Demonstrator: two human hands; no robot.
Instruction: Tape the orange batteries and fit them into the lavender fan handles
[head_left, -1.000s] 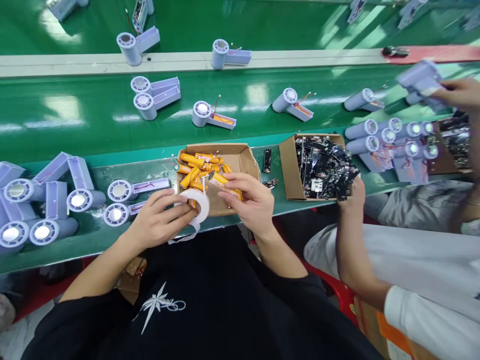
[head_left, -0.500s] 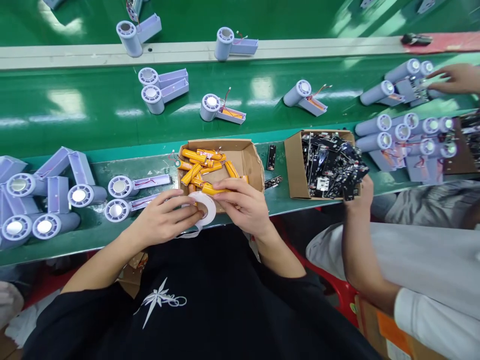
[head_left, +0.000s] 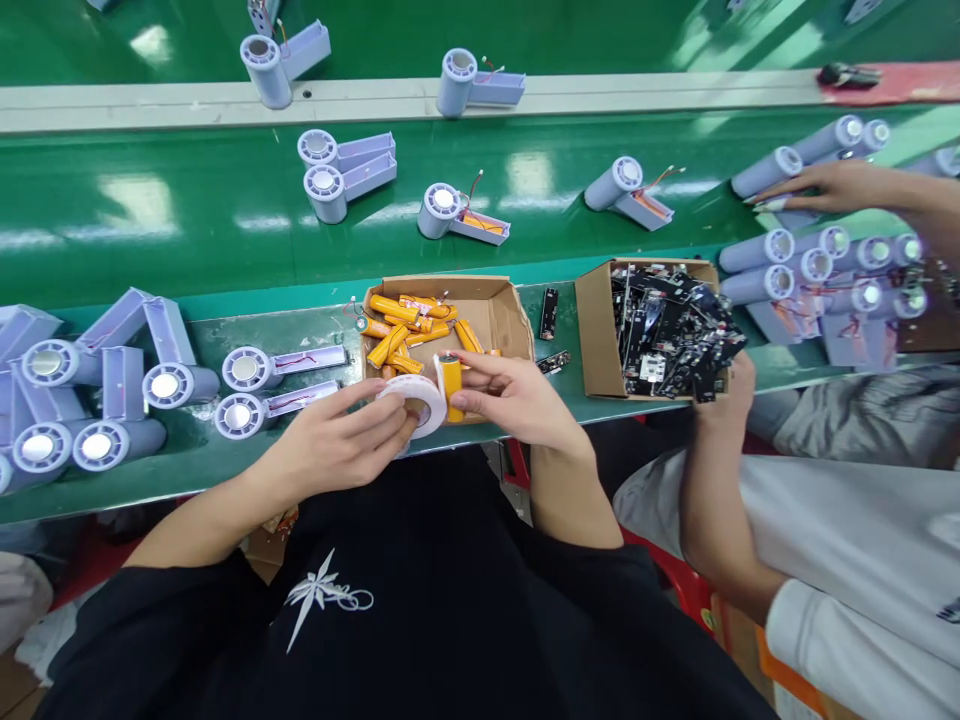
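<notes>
My left hand [head_left: 341,435] is closed on a roll of white tape [head_left: 426,400], held just in front of a cardboard box [head_left: 495,300]. Between the thumb and fingers of my right hand [head_left: 517,395] is an orange battery [head_left: 451,388], standing upright beside the roll. A white strip of tape lies along the battery's left side. Several more orange batteries [head_left: 405,325] with thin wires lie in the box behind my hands.
A box of black circuit boards [head_left: 596,335] is to the right, with a co-worker's hand [head_left: 739,385] at it. Another hand [head_left: 832,188] touches purple housings [head_left: 769,172]. Purple housings [head_left: 169,383] also lie left. Beyond runs a green belt [head_left: 225,250].
My right hand has moved slightly right and turned the battery upright, apart from the roll. The roll shifted a little right. The co-worker's far hand reached left over the housings.
</notes>
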